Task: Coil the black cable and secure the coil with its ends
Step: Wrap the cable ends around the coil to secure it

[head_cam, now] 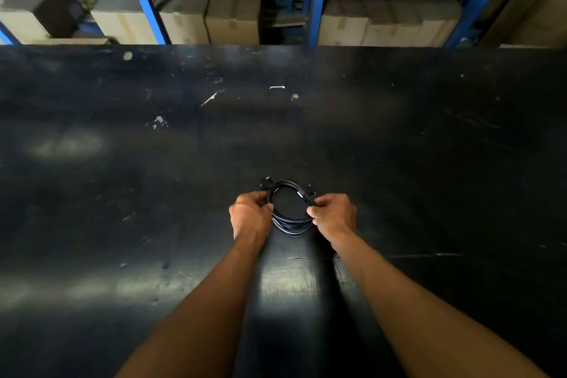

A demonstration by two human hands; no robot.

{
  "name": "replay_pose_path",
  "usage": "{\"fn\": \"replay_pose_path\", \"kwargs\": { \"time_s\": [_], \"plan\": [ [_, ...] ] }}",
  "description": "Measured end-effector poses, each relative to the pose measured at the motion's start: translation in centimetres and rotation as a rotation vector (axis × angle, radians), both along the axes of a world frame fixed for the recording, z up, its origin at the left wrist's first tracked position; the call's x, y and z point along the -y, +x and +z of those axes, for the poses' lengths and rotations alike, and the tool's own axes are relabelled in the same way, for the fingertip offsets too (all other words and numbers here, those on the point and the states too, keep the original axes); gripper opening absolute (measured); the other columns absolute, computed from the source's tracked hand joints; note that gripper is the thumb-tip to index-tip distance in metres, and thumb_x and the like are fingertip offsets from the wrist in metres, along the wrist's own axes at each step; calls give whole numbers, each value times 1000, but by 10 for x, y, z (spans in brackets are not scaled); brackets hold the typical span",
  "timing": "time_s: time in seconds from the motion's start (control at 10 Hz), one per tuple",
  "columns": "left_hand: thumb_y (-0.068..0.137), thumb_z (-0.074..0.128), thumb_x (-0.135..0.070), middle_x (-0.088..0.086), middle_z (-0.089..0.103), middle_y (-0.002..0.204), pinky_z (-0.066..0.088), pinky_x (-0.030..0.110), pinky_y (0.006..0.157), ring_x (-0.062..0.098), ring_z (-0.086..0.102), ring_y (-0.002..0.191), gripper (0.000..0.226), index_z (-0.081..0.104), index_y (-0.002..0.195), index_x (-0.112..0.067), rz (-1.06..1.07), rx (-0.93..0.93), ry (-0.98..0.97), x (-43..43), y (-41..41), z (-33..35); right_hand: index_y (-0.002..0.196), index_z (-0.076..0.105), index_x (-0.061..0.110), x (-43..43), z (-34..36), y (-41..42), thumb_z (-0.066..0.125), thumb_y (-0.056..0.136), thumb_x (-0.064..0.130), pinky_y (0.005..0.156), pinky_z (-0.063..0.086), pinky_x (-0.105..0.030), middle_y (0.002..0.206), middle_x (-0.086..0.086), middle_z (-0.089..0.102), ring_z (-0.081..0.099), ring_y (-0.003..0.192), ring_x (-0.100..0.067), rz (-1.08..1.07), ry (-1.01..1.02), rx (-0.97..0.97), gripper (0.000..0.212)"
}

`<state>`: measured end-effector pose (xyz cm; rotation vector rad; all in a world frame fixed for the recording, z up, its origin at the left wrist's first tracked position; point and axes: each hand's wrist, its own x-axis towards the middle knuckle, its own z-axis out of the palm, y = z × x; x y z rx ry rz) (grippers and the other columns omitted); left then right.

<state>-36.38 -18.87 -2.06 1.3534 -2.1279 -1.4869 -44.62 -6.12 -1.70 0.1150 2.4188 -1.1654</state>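
Note:
The black cable (290, 222) is wound into a round coil of several loops, held just above the black table (429, 163). My left hand (250, 213) grips the coil's left side and my right hand (333, 215) grips its right side, fingers closed around the strands. One plug end (266, 183) sticks out at the coil's far left. The other end (306, 194) lies across the far right of the coil. Parts of the loops are hidden under my fingers.
The wide black table carries small white scraps (211, 97) and specks further out. Behind its far edge stands a blue metal rack (317, 9) filled with cardboard boxes (233, 24).

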Motion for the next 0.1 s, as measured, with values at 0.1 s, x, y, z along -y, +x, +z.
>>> {"fn": "replay_pose_path", "kwargs": {
  "time_s": [0.1],
  "plan": [
    [83,70,-5,13,77,98,54,33,92,25,71,96,27,74,109,-6,-13,14,-14,0,2,4,89,76,15,-2,2,0,77,74,19,87,56,-44,92,-12,77,73,89,-33,23,-1,-11,15]
  ]
}}
